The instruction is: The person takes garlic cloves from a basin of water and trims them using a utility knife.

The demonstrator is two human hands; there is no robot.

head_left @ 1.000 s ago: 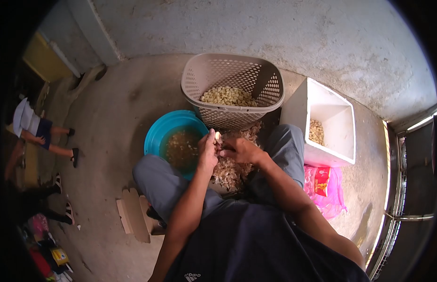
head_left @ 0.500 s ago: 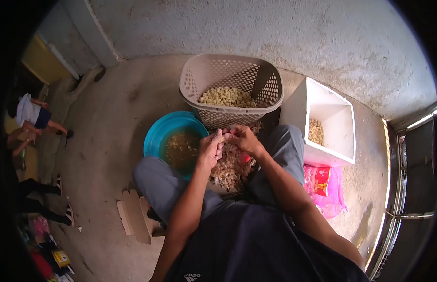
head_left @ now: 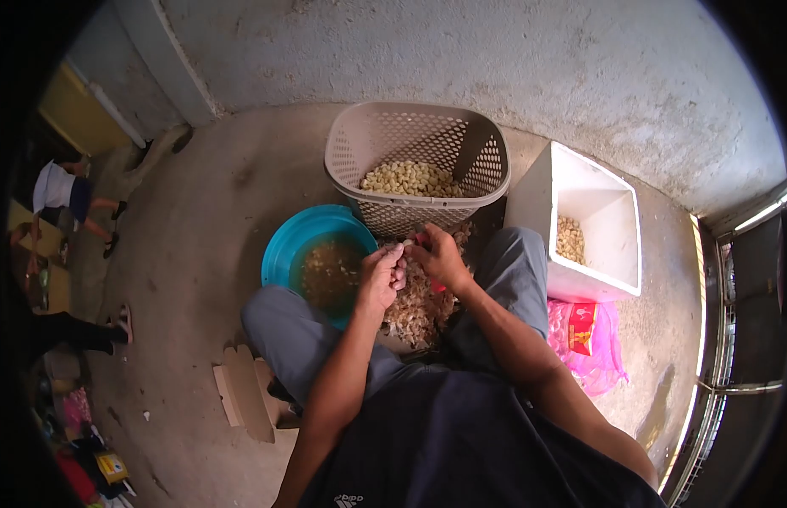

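Note:
My left hand (head_left: 382, 278) is closed, pinching a small pale garlic clove (head_left: 408, 244) at its fingertips. Close against it, my right hand (head_left: 443, 257) is curled around a small red tool (head_left: 422, 240); its working end is too small to make out. Both hands hover over a heap of brownish garlic skins (head_left: 413, 317) between my knees. Left of them stands a turquoise basin (head_left: 275, 254) of murky water with cloves in it. Just beyond the hands, a grey-brown plastic basket (head_left: 427, 201) contains many peeled cloves (head_left: 410, 179).
At the right stands a white foam box (head_left: 529, 203) with cloves inside, and a pink plastic bag (head_left: 609, 356) lies before it. A cardboard piece (head_left: 245, 394) is by my left knee. People (head_left: 68, 186) are at the far left. A wall (head_left: 427, 51) rises behind the basket.
My right hand has turned slightly, and the red tool shows more at its fingers. My left hand stays nearly in place. At the far left, the people have shifted position.

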